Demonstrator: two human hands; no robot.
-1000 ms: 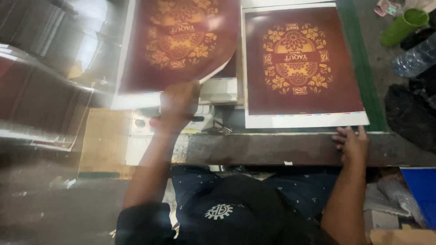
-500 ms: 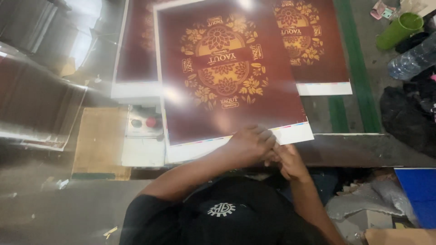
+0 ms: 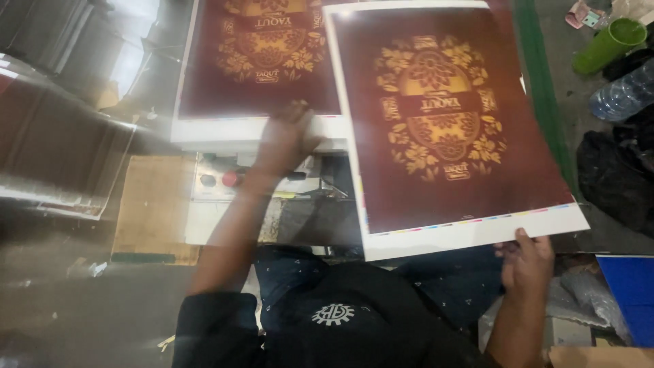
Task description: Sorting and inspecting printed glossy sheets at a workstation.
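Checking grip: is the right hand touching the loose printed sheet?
Touching. The head view shows the right hand with fingers pinching the white bottom edge of the printed sheet.

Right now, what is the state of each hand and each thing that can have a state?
Right hand: grips the near white edge of the printed sheet.
Printed sheet: lifted, tilted, print side up.
Left hand: rests on the near edge of the sheet stack, holding nothing.
Sheet stack: lying flat, print side up.
Green cup: lying tilted.
Clear bottle: lying on its side.
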